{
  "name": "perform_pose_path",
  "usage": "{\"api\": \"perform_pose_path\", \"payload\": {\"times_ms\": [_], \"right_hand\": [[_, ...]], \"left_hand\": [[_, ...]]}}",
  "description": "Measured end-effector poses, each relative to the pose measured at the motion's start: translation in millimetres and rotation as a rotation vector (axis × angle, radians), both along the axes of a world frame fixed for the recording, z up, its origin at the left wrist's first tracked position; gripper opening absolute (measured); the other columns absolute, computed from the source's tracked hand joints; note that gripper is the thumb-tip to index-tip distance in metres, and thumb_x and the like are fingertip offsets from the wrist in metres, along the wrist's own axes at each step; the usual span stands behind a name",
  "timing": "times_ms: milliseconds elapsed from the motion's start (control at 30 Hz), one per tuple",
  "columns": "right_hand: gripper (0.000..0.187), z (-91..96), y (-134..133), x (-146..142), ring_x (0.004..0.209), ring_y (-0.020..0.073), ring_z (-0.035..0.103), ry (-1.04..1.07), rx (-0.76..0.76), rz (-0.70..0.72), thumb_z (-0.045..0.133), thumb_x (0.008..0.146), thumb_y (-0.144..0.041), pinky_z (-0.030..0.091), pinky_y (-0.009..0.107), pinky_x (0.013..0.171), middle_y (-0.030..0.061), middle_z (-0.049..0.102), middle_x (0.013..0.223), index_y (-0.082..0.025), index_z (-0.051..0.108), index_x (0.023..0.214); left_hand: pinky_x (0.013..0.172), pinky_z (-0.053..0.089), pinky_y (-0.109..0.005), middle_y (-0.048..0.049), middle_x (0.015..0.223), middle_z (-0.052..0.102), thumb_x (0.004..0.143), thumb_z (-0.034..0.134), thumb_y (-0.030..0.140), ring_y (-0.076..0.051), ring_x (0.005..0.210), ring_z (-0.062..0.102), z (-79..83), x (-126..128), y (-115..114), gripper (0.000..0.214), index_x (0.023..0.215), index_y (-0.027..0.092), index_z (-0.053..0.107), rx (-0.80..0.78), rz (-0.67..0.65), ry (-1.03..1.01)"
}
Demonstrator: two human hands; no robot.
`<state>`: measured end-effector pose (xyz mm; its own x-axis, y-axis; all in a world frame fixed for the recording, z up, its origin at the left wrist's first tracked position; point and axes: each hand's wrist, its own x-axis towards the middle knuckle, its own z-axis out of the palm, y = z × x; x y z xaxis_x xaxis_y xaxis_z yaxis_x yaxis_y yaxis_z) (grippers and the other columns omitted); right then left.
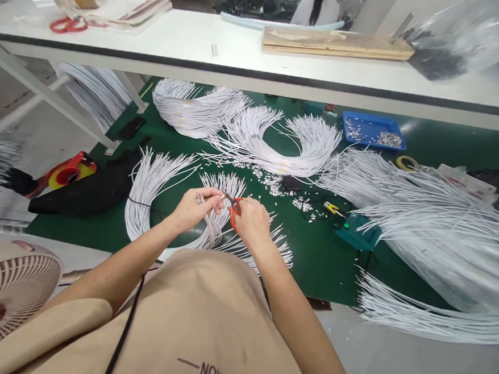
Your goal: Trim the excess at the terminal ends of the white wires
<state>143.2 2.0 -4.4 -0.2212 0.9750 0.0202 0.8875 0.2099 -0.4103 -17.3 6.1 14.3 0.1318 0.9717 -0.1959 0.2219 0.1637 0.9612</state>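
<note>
Red-handled pliers sit gripped in the right hand; the left hand pinches small metal terminals.

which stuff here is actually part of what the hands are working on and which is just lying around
In hand:
left hand pinching white wires
right hand gripping red pliers
loose metal bits

Lying about:
blue tray
tape roll
fan
red scissors
wooden boards
</note>
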Motion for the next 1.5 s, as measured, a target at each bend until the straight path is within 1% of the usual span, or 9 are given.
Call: {"api": "perform_pose_path", "payload": {"times_ms": [200, 300, 400, 733, 933, 1067, 1167, 1300, 1500], "right_hand": [[0.022, -11.3, 5, -2, 0.063, 0.0122, 0.051, 0.537, -0.230, -0.108, 0.053, 0.075, -0.035, 0.036, 0.023, 0.059, 0.0016, 0.060, 0.069, -0.016, 0.062, 0.068], [0.027, -6.2, 11, -7, 0.059, 0.0108, 0.050, 0.999, -0.327, -0.211, 0.055, 0.073, -0.040, 0.039, 0.023, 0.058, -0.0003, 0.060, 0.065, -0.015, 0.065, 0.074], [0.026, 4.1, 16, -12, 0.062, 0.0116, 0.053, 1.184, -0.327, -0.269, 0.062, 0.066, -0.039, 0.041, 0.023, 0.061, 0.0006, 0.063, 0.068, -0.015, 0.067, 0.077], [0.019, 6.2, 15, -17, 0.048, 0.0074, 0.042, 1.342, -0.387, -0.333, 0.064, 0.062, -0.028, 0.035, 0.022, 0.050, -0.0031, 0.052, 0.051, -0.014, 0.069, 0.073], [0.018, 2.3, 16, -22, 0.046, 0.0077, 0.041, 1.519, -0.553, -0.314, 0.063, 0.061, -0.028, 0.034, 0.022, 0.049, -0.0047, 0.047, 0.046, -0.013, 0.065, 0.070], [0.027, 5.6, 16, -22, 0.048, 0.0073, 0.041, 1.462, -0.436, -0.455, 0.064, 0.064, -0.039, 0.034, 0.022, 0.049, -0.0039, 0.049, 0.051, -0.014, 0.066, 0.074], [0.032, 7.0, 15, -21, 0.052, 0.0085, 0.046, 1.348, -0.352, -0.416, 0.060, 0.067, -0.046, 0.037, 0.023, 0.053, -0.0015, 0.056, 0.058, -0.015, 0.066, 0.073], [0.026, -0.5, 13, -22, 0.064, 0.0128, 0.056, 1.155, -0.254, -0.338, 0.061, 0.066, -0.040, 0.042, 0.024, 0.064, -0.0001, 0.065, 0.069, -0.018, 0.068, 0.077], [0.026, -13.9, 16, -18, 0.066, 0.0143, 0.056, 1.079, -0.188, -0.473, 0.058, 0.068, -0.038, 0.043, 0.025, 0.066, 0.0013, 0.066, 0.072, -0.017, 0.068, 0.079]], "left_hand": [[0.054, 0.041, -0.023, -0.0038, 0.067, 0.064, 0.075, 0.057, 0.036, -0.013, 0.059, 0.057, 0.0, -1, 0, 0.027, 0.089, 0.013, 0.063, 0.008, 0.029, 0.038], [0.055, 0.042, -0.024, -0.0036, 0.064, 0.064, 0.073, 0.060, 0.035, -0.015, 0.061, 0.059, 1.2, 0, 0, 0.029, 0.090, 0.013, 0.063, 0.013, 0.049, 0.069], [0.054, 0.042, -0.024, -0.0036, 0.066, 0.064, 0.070, 0.063, 0.035, -0.016, 0.061, 0.060, 3.6, 4, -1, 0.029, 0.090, 0.013, 0.064, 0.021, 0.048, 0.075], [0.055, 0.040, -0.022, -0.0026, 0.075, 0.062, 0.069, 0.065, 0.034, -0.014, 0.067, 0.059, -3.8, 5, -1, 0.032, 0.094, 0.016, 0.058, 0.041, 0.082, -0.105], [0.053, 0.035, -0.021, 0.0007, 0.067, 0.058, 0.072, 0.063, 0.033, -0.010, 0.059, 0.053, -4.1, 4, 1, 0.039, 0.106, 0.017, 0.051, -0.099, -0.052, -0.334], [0.057, 0.037, -0.022, -0.0003, 0.071, 0.060, 0.068, 0.068, 0.031, -0.014, 0.068, 0.058, -4.7, 2, 2, 0.045, 0.107, 0.016, 0.051, -0.060, 0.031, -0.268], [0.058, 0.039, -0.024, -0.0006, 0.071, 0.061, 0.067, 0.068, 0.031, -0.015, 0.069, 0.058, -6.0, 1, 3, 0.045, 0.106, 0.016, 0.051, -0.008, 0.069, -0.194], [0.056, 0.038, -0.023, -0.0004, 0.069, 0.061, 0.068, 0.067, 0.032, -0.014, 0.066, 0.058, -5.5, 2, 3, 0.042, 0.104, 0.016, 0.052, 0.013, 0.068, -0.171], [0.059, 0.042, -0.024, -0.0063, 0.082, 0.064, 0.068, 0.067, 0.031, -0.019, 0.080, 0.060, -4.5, 2, 2, 0.047, 0.109, 0.015, 0.053, -0.051, 0.041, -0.220]]}}
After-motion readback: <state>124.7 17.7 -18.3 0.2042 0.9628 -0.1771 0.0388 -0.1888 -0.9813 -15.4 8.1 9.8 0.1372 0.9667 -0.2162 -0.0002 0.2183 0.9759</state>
